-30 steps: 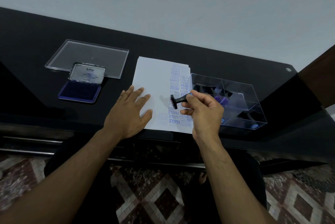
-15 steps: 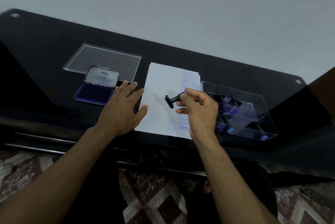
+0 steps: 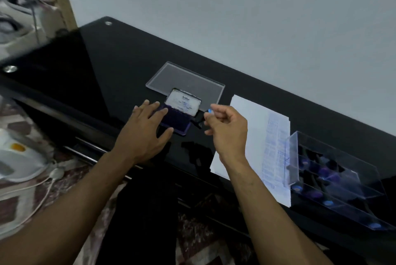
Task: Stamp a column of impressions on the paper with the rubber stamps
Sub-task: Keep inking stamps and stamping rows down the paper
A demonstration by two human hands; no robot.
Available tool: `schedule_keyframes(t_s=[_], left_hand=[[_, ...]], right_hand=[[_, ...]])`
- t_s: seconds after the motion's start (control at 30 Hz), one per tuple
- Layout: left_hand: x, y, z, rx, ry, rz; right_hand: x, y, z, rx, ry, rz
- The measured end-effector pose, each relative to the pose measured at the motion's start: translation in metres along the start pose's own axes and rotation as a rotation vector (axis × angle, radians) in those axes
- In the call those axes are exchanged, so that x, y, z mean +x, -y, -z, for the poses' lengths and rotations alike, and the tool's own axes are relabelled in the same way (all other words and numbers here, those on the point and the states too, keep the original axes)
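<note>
My right hand [image 3: 225, 129] pinches a small black rubber stamp [image 3: 200, 122] by its blue-tipped handle, holding it just right of the open blue ink pad [image 3: 179, 124]. My left hand [image 3: 145, 134] lies flat with spread fingers on the pad's left part. The pad's silver lid [image 3: 183, 102] stands tilted open behind it. The white paper [image 3: 260, 136] lies to the right on the black table, with a column of blue impressions down its right side.
A clear plastic lid [image 3: 186, 81] lies behind the ink pad. A clear compartment box [image 3: 334, 179] with several more stamps sits at the right, over the paper's edge. A white appliance with a cord [image 3: 19, 161] is on the floor at the left.
Both hands left the paper and moved left to the ink pad. The right hand carried the stamp with it. The camera view swung left.
</note>
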State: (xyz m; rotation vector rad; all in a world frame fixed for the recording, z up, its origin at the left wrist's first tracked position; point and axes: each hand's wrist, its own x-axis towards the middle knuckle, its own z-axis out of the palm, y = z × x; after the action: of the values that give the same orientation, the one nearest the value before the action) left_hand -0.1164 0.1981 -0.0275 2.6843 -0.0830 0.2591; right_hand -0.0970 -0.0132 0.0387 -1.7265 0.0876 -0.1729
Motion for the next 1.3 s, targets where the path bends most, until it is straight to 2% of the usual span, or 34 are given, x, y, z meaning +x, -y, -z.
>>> schedule_keyframes(t_s=[0.27,0.53,1.3], left_hand=[[0.001,0.043,0.009,0.022,-0.005,0.081],[0.012,0.054,0.005,0.064,0.01,0.047],[0.014,0.056,-0.002,0.181,0.014,0.053]], right_hand=[[0.009,0.0,-0.054,-0.276,0.091,0.183],[0.015,0.004,-0.072,-0.482,0.135,0.357],[0.028,-0.005,-0.077,-0.633,0.212,0.353]])
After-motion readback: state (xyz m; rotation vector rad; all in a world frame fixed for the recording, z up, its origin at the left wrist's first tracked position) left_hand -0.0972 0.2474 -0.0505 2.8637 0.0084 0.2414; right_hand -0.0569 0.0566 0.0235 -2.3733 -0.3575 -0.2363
